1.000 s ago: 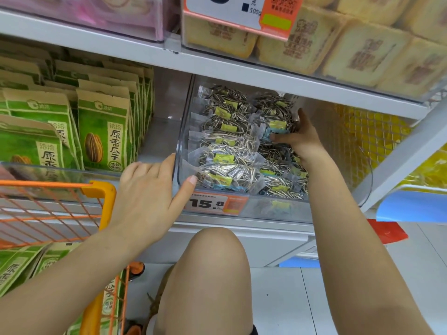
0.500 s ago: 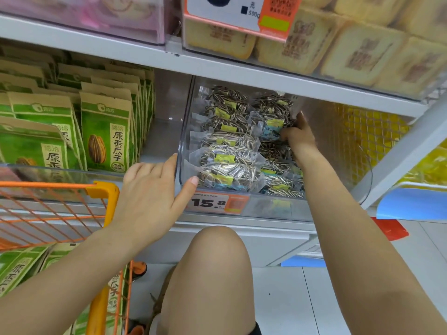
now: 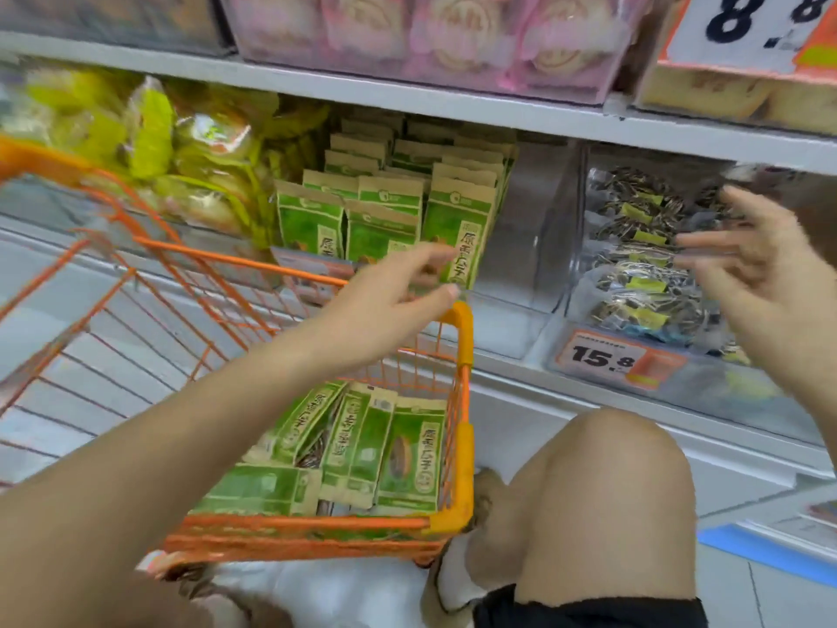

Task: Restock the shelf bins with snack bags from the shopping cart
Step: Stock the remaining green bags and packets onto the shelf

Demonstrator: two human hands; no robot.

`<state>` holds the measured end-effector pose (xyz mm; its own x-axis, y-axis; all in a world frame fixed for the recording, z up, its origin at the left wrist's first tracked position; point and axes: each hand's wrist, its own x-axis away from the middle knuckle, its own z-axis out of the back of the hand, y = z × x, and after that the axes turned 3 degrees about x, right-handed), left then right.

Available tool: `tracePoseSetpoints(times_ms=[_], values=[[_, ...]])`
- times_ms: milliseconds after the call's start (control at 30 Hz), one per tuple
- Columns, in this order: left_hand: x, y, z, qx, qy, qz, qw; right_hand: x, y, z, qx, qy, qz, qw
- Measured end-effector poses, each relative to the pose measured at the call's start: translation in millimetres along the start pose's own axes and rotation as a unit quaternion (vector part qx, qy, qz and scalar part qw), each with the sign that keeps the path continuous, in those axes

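- Green snack bags (image 3: 362,451) lie stacked in the near right corner of your orange shopping cart (image 3: 462,446), some flat, some on edge; paper-tan tops, green fronts, a seed picture, Chinese characters too blurred to read.
- More of the same bags (image 3: 380,210) stand upright in rows in the shelf bin behind the cart, just left of an empty clear divider space.
- Your left hand (image 3: 389,296) hovers over the cart's far rim, fingers loosely spread, thumb forward, gripping nothing; half a second ago it rested flat against the front of the seed bin.
- Your right hand (image 3: 761,274) is out in front of the clear bin (image 3: 566,265), fingers splayed wide and motion-blurred, holding nothing; earlier it was reaching deep inside among the packs.
- View has swung left since then: the cart now fills the lower left, and yellow-green wrapped goods (image 3: 149,142) show on the shelf's left end.
- Clear packs of striped sunflower seeds (image 3: 634,265) with yellow-green labels fill that bin.
- Price tag (image 3: 611,358) on the bin front reads "15.8".
- Upper tag (image 3: 761,24) reads "8", cut off at the edge.
- Pink wrapped cakes (image 3: 453,38) sit on the shelf above.
- Your bare knee (image 3: 602,491) sits right of the cart.
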<state>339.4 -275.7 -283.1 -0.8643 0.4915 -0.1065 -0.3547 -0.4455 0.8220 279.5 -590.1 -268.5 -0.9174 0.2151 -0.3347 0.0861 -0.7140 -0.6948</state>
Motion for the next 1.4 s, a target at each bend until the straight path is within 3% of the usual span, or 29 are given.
tracePoseSetpoints(times_ms=[67, 133, 233, 300, 467, 633, 767, 933, 1033, 1133, 1233, 1300, 1400], values=[[27.9, -18.2, 29.5, -0.024, -0.013, 0.032, 0.999, 12.2, -41.0, -22.3, 0.011, -0.128, 0.069, 0.989], [54.5, -41.1, 57.8, -0.114, -0.092, 0.094, 0.985, 19.2, -74.0, -53.8, 0.072, -0.218, 0.131, 0.964], [85.5, -69.4, 87.7, -0.271, -0.275, 0.227, 0.894, 28.7, -112.2, -110.0, 0.138, -0.321, 0.209, 0.914], [103.4, -83.3, 97.6, -0.319, -0.33, 0.281, 0.843, 34.2, -129.4, -146.4, 0.181, -0.395, 0.231, 0.871], [123.1, -109.8, 109.3, -0.292, -0.283, 0.31, 0.86, 49.2, -155.9, -231.1, 0.338, -0.557, 0.261, 0.712], [122.3, -131.2, 103.3, -0.356, -0.284, 0.332, 0.826, 67.6, -158.8, -318.3, 0.322, -0.677, 0.208, 0.628], [119.6, -134.9, 98.9, -0.339, -0.271, 0.295, 0.851, 85.6, -146.5, -352.1, 0.332, -0.631, 0.242, 0.658], [120.7, -135.3, 103.2, -0.344, -0.27, 0.309, 0.845, 87.9, -137.2, -352.1, 0.276, -0.617, 0.208, 0.707], [120.5, -135.0, 102.8, -0.349, -0.247, 0.301, 0.853, 82.2, -142.0, -348.1, 0.215, -0.658, 0.172, 0.7], [121.7, -130.5, 105.5, -0.358, -0.167, 0.287, 0.873, 74.4, -149.7, -344.6, 0.172, -0.675, 0.174, 0.696], [124.6, -122.7, 104.4, -0.271, -0.092, 0.269, 0.92, 44.4, -157.1, -331.0, 0.068, -0.657, 0.112, 0.743], [126.6, -113.1, 104.1, -0.189, -0.086, 0.246, 0.947, 21.3, -158.9, -313.9, -0.005, -0.622, 0.081, 0.779], [125.8, -110.4, 103.1, -0.191, -0.093, 0.196, 0.957, 3.6, -159.0, -290.5, -0.126, -0.591, 0.025, 0.797]])
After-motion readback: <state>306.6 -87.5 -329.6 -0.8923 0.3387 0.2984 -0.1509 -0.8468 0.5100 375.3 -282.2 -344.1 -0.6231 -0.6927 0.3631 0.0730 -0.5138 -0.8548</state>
